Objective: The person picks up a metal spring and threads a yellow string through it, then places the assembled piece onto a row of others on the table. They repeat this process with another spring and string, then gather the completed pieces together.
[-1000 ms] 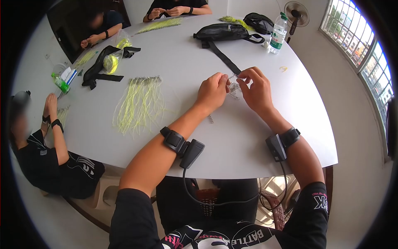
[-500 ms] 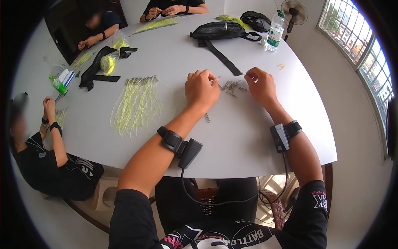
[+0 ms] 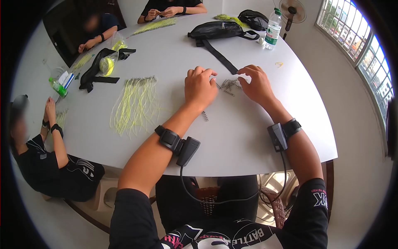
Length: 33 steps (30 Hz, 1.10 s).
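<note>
Springs (image 3: 229, 85) lie between both hands — left hand (image 3: 200, 88) and right hand (image 3: 257, 85) curled, grip contents unclear.

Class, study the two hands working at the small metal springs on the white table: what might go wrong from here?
The pile of small grey metal springs lies loose between the left hand and right hand; a sweep might scatter them. One stray spring already lies apart, easily lost. The yellow thread bundle nearby may snag.
</note>
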{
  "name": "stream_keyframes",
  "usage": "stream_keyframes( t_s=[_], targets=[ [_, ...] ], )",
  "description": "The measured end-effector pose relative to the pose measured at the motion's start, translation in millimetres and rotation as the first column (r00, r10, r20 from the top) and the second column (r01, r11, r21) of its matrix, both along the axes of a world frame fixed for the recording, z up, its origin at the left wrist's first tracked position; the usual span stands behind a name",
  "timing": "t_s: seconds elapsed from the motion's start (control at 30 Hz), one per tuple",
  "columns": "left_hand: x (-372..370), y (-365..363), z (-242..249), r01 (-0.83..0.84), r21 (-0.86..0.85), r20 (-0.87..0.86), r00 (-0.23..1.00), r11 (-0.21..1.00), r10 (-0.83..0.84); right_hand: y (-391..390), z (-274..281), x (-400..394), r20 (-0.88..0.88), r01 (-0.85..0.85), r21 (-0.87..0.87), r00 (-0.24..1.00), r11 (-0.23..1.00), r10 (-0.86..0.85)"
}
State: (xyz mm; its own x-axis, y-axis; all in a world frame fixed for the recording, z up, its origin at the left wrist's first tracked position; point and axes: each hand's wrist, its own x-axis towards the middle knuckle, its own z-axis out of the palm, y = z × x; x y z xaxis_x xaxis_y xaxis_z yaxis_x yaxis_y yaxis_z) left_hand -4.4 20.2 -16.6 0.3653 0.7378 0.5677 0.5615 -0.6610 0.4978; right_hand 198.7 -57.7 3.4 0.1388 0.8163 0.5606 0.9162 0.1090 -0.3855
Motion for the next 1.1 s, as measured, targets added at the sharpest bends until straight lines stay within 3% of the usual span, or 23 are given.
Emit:
stream_keyframes(
  t_s=[0.07,0.2,0.4,0.5,0.67,0.8,0.9,0.97,1.1],
  targets=[
    [3,-5,-1,0.069,0.045,-0.017,0.998,0.997,-0.068,-1,-2,-5,0.088,-0.104,0.066,0.991,0.992,0.098],
    [4,-10,-4,0.209,0.063,-0.071,0.976,0.976,-0.205,3,-7,0,0.076,-0.138,0.016,0.988,0.990,0.137],
    [3,-8,0,0.209,0.001,-0.044,0.977,0.978,-0.209,4,-4,-2,0.031,-0.100,-0.010,0.994,0.995,0.101],
    [3,-8,-1,0.208,0.021,-0.019,0.978,0.978,-0.208,6,-3,-3,-0.090,-0.116,0.013,0.989,0.993,0.117],
    [3,-5,-3,0.182,0.002,-0.008,0.983,0.983,-0.182,5,-4,3,-0.057,0.079,-0.027,0.995,0.997,-0.080],
    [2,-5,-1,0.181,-0.033,0.011,0.984,0.983,-0.181,6,-5,6,-0.040,0.085,-0.093,0.995,0.992,-0.089],
    [3,-4,-1,0.182,-0.024,0.089,0.980,0.983,-0.179,5,-3,1,0.013,0.065,0.027,0.998,0.997,-0.066],
    [3,-3,0,0.193,-0.030,0.110,0.976,0.981,-0.189,2,6,-10,-0.101,-0.095,0.087,0.989,0.992,0.104],
    [5,-6,4,0.236,-0.088,0.211,0.954,0.968,-0.213,-2,4,-22,-0.076,-0.225,0.100,0.969,0.969,0.233]
  ],
)
